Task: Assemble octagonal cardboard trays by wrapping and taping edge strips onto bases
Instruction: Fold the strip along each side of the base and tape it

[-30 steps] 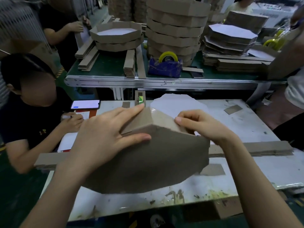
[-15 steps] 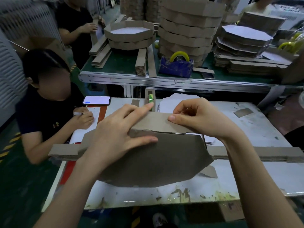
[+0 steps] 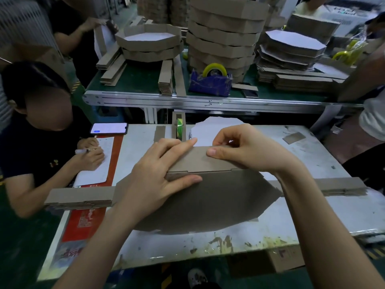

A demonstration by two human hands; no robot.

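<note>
Just this side of the tape roll [image 3: 179,127] lies the base [image 3: 208,201], edge strip [image 3: 200,161] raised along the edge nearest that roll; left hand [image 3: 154,176] presses it, fingers straight; right hand [image 3: 250,151] pinches the strip's top; light, stiff card, I'd say; best held by the fold.

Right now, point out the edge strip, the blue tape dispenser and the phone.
edge strip [image 3: 200,161]: head view, middle of its brown face.
blue tape dispenser [image 3: 210,86]: head view, its blue body.
phone [image 3: 109,128]: head view, its lit screen.

Dim indoor light, bluish cast, wide-angle bending at edges, bg soft, corners dark
</note>
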